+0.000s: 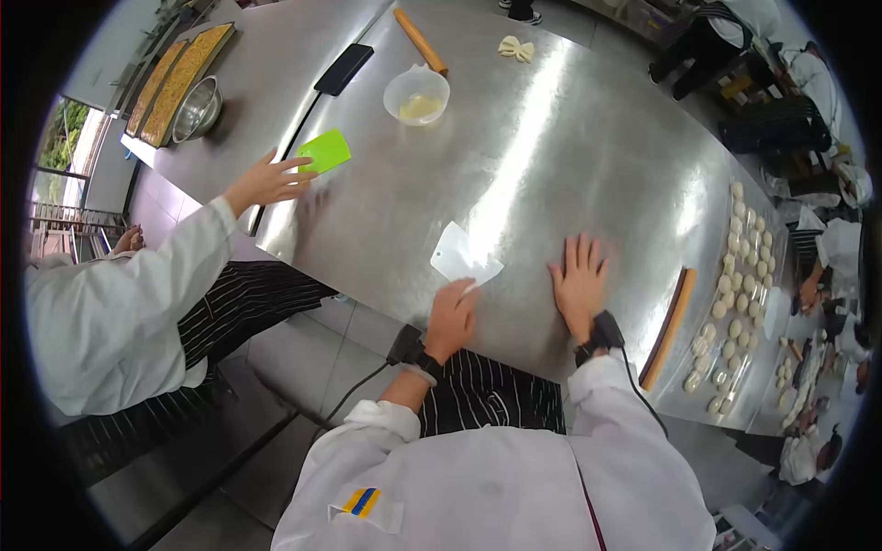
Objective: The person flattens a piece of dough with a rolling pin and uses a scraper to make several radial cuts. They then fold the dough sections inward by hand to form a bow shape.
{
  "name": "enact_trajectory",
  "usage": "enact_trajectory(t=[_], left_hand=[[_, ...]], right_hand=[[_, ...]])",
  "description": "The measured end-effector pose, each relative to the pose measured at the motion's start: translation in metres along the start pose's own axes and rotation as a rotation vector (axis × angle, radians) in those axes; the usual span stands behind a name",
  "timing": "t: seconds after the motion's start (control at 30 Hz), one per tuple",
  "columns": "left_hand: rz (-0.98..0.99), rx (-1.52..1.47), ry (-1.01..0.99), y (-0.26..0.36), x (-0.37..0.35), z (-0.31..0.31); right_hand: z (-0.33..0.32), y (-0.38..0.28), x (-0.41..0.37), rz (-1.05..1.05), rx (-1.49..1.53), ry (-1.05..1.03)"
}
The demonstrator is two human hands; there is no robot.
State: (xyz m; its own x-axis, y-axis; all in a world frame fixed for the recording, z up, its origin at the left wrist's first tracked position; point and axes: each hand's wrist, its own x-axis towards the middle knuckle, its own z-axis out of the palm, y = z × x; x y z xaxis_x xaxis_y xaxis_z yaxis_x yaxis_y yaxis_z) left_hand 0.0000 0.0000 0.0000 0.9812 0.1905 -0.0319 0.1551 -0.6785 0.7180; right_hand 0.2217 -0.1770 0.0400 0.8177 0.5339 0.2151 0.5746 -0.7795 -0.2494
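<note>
- Currently, the worker's left hand (451,320) is half curled at the near edge of a white scraper (462,252). From where I stand, finger contact at that edge appears likely; whether the fingers pinch it, I cannot tell.
- White scraper: lies directly beyond the left hand, on the steel table (386,193).
- Right hand (581,286): palm down on the table, fingers spread, well apart from the left hand.
- Wooden rod (673,326): to the right of the right hand, set beside a dark strip.
- Dough rounds (735,328): farther right of the right hand, past the rod, arranged in rows.
- Co-worker's hand (276,179): to the left of and beyond the worker's left hand; its extended fingers reach a green scraper (326,153).
- White bowl (415,81): well beyond the left hand; contains a pale yellow substance.
- Rolling pin (421,41): beyond the left hand, just behind the bowl, laid at a slant.
- Black flat object (344,70): left of the bowl, beyond the co-worker's hand.
- Shaped dough piece (516,49): far beyond both of the worker's hands, near the opposite table edge.
</note>
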Motion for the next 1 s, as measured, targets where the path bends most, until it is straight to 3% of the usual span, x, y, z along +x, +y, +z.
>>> enact_trajectory(t=[0.07, 0.1, 0.17, 0.3, 0.37, 0.4, 0.47, 0.5, 0.57, 0.67, 0.7, 0.77, 0.83, 0.93, 1.0], left_hand=[[-0.073, 0.098, 0.182, 0.031, 0.011, -0.023], [-0.020, 0.203, 0.207, -0.002, 0.038, -0.043], [-0.054, 0.373, 0.158, 0.015, 0.035, -0.035], [-0.054, 0.411, 0.011, 0.028, 0.010, -0.036], [-0.047, 0.362, -0.196, 0.046, -0.013, -0.036], [-0.028, 0.369, -0.196, 0.051, -0.026, -0.033], [0.044, 0.421, -0.204, 0.061, -0.055, -0.022], [0.071, 0.424, -0.203, 0.053, -0.067, -0.012], [0.188, 0.663, 0.017, 0.033, -0.088, 0.014], [0.199, 0.617, 0.002, 0.040, -0.070, -0.003], [0.188, 0.634, -0.046, 0.038, -0.063, -0.010], [0.157, 0.559, -0.114, 0.065, -0.037, -0.043], [0.098, 0.480, -0.056, 0.068, -0.020, -0.053], [0.019, 0.495, 0.040, 0.042, 0.003, -0.029], [-0.053, 0.513, 0.091, 0.065, 0.034, -0.026]], right_hand=[[-0.012, -0.003, -0.006, -0.070, -0.137, -0.222], [0.026, -0.019, 0.022, -0.057, -0.061, -0.130], [0.003, -0.008, 0.009, 0.019, -0.068, -0.146], [-0.001, 0.006, -0.002, 0.014, -0.053, -0.033], [0.010, 0.016, -0.004, -0.009, -0.009, -0.148], [0.017, 0.021, -0.002, 0.002, -0.012, -0.133], [0.018, 0.036, -0.004, 0.088, 0.561, 0.043], [0.015, 0.038, -0.008, 0.097, 0.550, 0.067], [0.014, 0.033, -0.029, -0.057, -0.096, -0.181], [-0.003, 0.031, -0.023, -0.077, 0.042, -0.128], [-0.004, 0.039, -0.024, -0.053, 0.037, -0.115], [-0.001, 0.061, -0.032, 0.271, 0.501, 0.102], [-0.031, 0.089, -0.059, 0.444, 0.303, 0.289], [-0.065, 0.135, -0.122, 0.544, -0.024, 0.216], [-0.073, 0.141, -0.143, 0.580, -0.096, 0.146]])
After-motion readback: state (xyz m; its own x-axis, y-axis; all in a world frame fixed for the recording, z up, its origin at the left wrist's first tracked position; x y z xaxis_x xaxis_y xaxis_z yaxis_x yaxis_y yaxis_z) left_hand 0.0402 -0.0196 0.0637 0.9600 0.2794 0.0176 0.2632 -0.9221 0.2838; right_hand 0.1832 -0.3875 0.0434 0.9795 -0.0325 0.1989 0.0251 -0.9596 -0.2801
